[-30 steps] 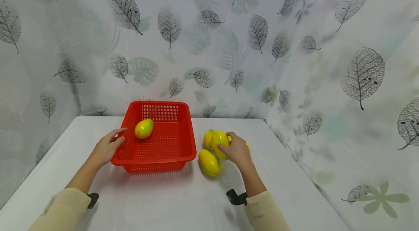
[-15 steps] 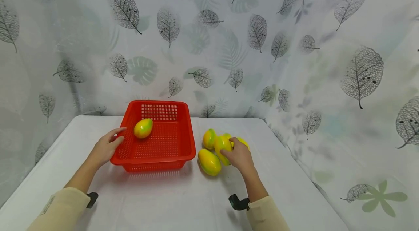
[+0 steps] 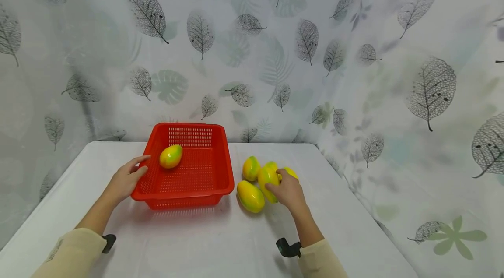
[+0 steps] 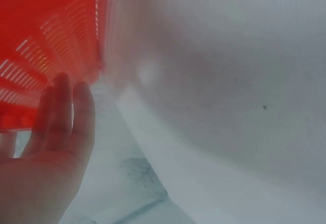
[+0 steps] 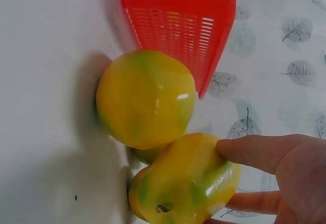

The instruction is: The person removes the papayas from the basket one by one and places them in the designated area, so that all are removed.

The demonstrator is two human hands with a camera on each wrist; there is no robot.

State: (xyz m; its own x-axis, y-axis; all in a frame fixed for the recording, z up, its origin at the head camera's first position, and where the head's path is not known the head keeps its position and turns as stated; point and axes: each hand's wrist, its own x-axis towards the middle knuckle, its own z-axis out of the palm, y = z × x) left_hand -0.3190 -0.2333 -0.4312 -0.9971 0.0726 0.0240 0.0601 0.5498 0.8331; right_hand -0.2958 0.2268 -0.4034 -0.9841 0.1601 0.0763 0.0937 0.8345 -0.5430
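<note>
A red basket [image 3: 195,168] with slotted walls stands on the table, one yellow-green mango [image 3: 171,156] inside at its left. My left hand [image 3: 125,179] is at the basket's left rim; its fingers [image 4: 62,112] lie nearly straight along the outer wall. To the right of the basket, my right hand [image 3: 289,188] holds a mango [image 3: 267,181] between thumb and fingers. The right wrist view has the thumb on the side of this mango [image 5: 186,180]. Around it lie other mangoes: one nearer [image 3: 250,197], one behind at left [image 3: 250,168], and yellow fruit partly hidden behind the hand.
A white cloth covers the table [image 3: 189,243]. A pale curtain [image 3: 252,50] with printed leaves hangs behind it and along both sides. The basket's right wall stands a short way left of the mangoes.
My right hand and the mango it holds have shifted slightly right and nearer, away from the mango at left. The left hand has stayed at the basket.
</note>
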